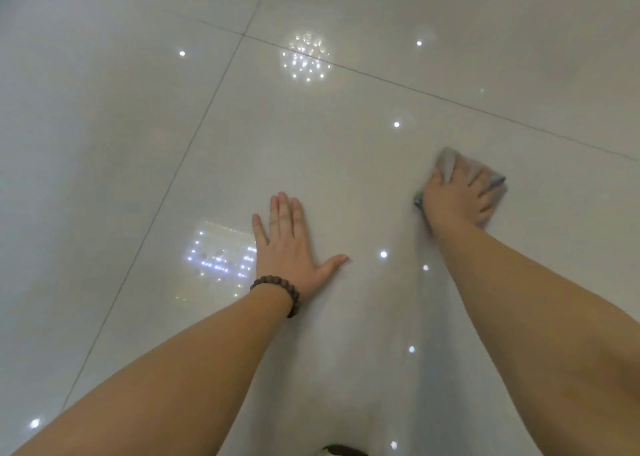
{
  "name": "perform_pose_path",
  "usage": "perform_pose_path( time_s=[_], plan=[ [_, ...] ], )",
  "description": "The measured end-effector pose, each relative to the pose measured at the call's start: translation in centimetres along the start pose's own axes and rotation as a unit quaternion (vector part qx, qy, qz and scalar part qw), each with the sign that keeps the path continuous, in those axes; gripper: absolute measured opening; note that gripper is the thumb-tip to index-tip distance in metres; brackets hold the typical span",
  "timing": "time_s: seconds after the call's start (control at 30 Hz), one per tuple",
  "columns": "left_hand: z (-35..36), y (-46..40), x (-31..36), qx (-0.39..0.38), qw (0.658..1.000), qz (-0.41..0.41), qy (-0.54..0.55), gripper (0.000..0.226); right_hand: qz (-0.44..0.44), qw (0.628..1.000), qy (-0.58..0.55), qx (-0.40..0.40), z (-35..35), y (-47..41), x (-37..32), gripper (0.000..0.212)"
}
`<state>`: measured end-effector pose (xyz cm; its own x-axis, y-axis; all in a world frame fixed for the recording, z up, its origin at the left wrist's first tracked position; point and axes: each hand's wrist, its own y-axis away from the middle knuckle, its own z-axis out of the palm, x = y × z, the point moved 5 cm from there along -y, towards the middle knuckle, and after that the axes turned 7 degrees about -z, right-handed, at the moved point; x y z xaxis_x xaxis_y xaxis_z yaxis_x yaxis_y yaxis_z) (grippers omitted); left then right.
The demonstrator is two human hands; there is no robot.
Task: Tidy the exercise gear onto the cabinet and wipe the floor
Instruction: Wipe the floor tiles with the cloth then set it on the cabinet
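Note:
A glossy pale tiled floor fills the head view. My right hand presses a grey cloth flat against the floor at the right of centre; the cloth sticks out past my fingers and looks blurred. My left hand lies palm down on the tile with fingers spread and nothing in it, a dark beaded bracelet on its wrist. No exercise gear or cabinet is in view.
Dark grout lines cross the floor at the left and along the top. Ceiling lights reflect as bright patches in the tiles. A small dark object peeks in at the bottom edge.

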<state>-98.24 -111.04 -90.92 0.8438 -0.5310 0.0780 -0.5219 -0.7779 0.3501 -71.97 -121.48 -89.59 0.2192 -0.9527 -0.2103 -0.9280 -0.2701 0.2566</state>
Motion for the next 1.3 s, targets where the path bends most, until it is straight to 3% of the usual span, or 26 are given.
perform_pose_path(
  time_s=[0.07,0.13,0.17,0.23,0.3,0.47,0.57,0.67,0.73,0.8,0.87,0.9,0.97,1.03,1.17,1.3],
  plan=[
    [0.7,-0.1,0.9,-0.004,1.0,-0.005,-0.016,0.122,-0.16,0.987,0.034,0.0,2.5,2.7,-4.9,0.057],
    [0.8,-0.2,1.0,-0.007,1.0,-0.012,-0.023,0.124,-0.366,0.928,0.073,-0.014,4.9,6.6,-9.2,0.056],
    [0.8,-0.2,0.9,-0.016,1.0,-0.012,-0.023,0.124,-0.435,0.896,0.084,-0.033,5.5,7.6,-10.0,0.057],
    [0.7,-0.4,0.9,-0.039,0.999,-0.009,-0.026,0.126,-0.494,0.863,0.085,-0.055,5.0,6.4,-9.3,0.059],
    [0.7,-0.7,0.9,-0.074,0.997,-0.005,-0.026,0.129,-0.462,0.883,0.08,-0.039,3.5,3.2,-5.7,0.062],
    [0.6,-1.0,0.7,-0.155,0.987,-0.001,-0.048,0.145,-0.191,0.978,0.08,0.016,-1.7,-3.4,12.1,0.067],
    [0.4,-0.9,1.0,-0.154,0.987,0.002,-0.054,0.145,-0.025,0.997,0.073,0.026,-3.9,-2.9,20.1,0.073],
    [0.2,-0.9,1.1,-0.145,0.988,0.002,-0.059,0.147,0.142,0.989,-0.02,0.042,-3.8,-0.8,18.2,0.062],
    [0.2,-0.8,1.1,-0.141,0.988,0.002,-0.06,0.148,0.107,0.993,-0.031,0.039,-2.4,1.5,11.7,0.058],
    [0.3,-0.7,1.2,-0.135,0.989,0.001,-0.054,0.149,-0.089,0.995,0.006,0.038,0.8,5.3,3.8,0.058],
    [0.2,-0.5,1.2,-0.132,0.99,0.001,-0.053,0.15,-0.311,0.949,0.052,-0.011,4.2,10.6,-2.4,0.057],
    [0.2,-0.5,1.2,-0.127,0.99,0.001,-0.056,0.15,-0.379,0.922,0.07,-0.041,5.2,12.4,-3.5,0.056],
    [0.2,-0.4,1.2,-0.113,0.992,0.003,-0.06,0.15,-0.431,0.9,0.057,-0.041,4.9,12.2,-1.6,0.055],
    [0.0,-0.1,1.3,-0.101,0.993,0.006,-0.06,0.148,-0.376,0.925,0.05,-0.001,3.4,9.9,4.2,0.056],
    [-0.1,0.5,1.4,-0.065,0.996,0.021,-0.056,0.139,-0.129,0.99,0.061,0.016,-0.7,7.1,22.2,0.067],
    [0.4,2.7,2.6,-0.039,0.998,0.048,-0.014,0.111,0.105,0.993,0.041,0.023,-3.4,10.7,35.7,0.069]
  ],
)
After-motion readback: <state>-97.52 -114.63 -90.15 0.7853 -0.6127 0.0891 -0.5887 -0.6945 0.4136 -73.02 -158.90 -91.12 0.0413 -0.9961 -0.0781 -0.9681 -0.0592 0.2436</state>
